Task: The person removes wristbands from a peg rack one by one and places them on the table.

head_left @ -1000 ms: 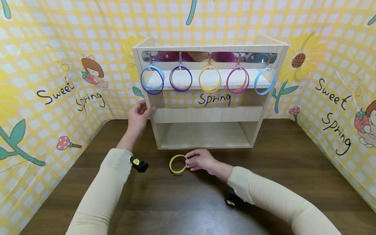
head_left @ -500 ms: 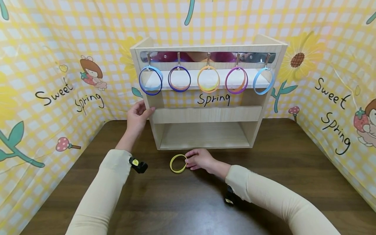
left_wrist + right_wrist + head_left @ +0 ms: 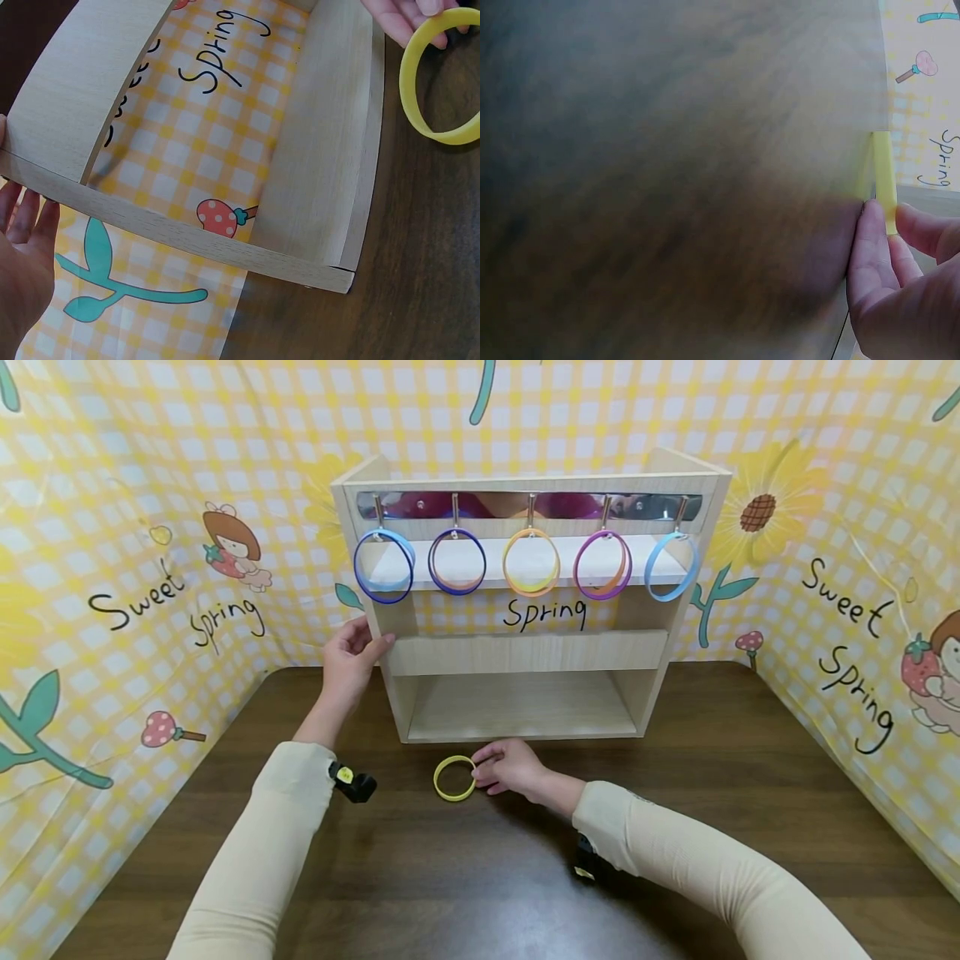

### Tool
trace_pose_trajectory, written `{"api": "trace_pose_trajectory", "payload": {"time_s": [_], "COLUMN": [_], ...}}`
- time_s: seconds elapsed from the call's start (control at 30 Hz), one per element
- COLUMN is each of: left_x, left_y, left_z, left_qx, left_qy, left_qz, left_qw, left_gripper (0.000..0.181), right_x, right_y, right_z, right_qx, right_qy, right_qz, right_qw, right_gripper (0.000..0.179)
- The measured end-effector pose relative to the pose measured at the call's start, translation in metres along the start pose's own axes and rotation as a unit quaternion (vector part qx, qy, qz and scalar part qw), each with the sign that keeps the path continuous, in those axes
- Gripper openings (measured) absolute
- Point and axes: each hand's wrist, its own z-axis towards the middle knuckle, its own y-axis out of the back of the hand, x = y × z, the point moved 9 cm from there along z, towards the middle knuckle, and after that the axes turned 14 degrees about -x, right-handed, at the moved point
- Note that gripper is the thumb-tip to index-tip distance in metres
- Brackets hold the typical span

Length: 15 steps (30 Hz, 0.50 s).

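Observation:
A pale wooden shelf rack [image 3: 528, 652] stands on the table. My left hand [image 3: 348, 658] grips its left side panel, thumb on the front edge and fingers on the outer side. In front of the rack, my right hand [image 3: 512, 768] pinches the right side of a yellow wristband [image 3: 437, 787] between thumb and fingers. The right wrist view shows this wristband [image 3: 885, 172] edge-on, close over the table. Part of the same wristband [image 3: 409, 82] also enters the left wrist view at the upper right.
A metal hook strip [image 3: 495, 506] runs across the rack's top. From its hooks hang a dark blue band [image 3: 357, 578] with a light blue one, a second dark blue band [image 3: 431, 568], an orange band [image 3: 506, 572], a purple band [image 3: 576, 575] and a light blue band [image 3: 651, 578]. Checked cloth [image 3: 172, 460] surrounds the table.
The head view has shifted slightly. Both hands keep their holds on the rack and the yellow wristband, with almost no movement.

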Motion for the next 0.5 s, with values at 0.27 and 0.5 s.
{"api": "trace_pose_trajectory", "payload": {"time_s": [0.27,0.5], "left_x": [-0.0018,-0.0012], "left_y": [-0.0004,-0.0006], "left_z": [-0.0005,-0.0002], "left_qx": [-0.003,-0.006], "left_qy": [0.0,0.002], "left_qz": [0.01,0.0], "left_qw": [0.9999,1.0], "left_gripper": [0.045,0.036], "right_x": [0.0027,0.006], "right_y": [-0.0002,0.0004], "right_z": [-0.0032,-0.0057], "right_qx": [0.001,-0.001], "right_qy": [0.003,0.009], "right_qz": [-0.01,-0.02], "right_qw": [0.9999,0.9998], "right_gripper": [0.025,0.025]}}
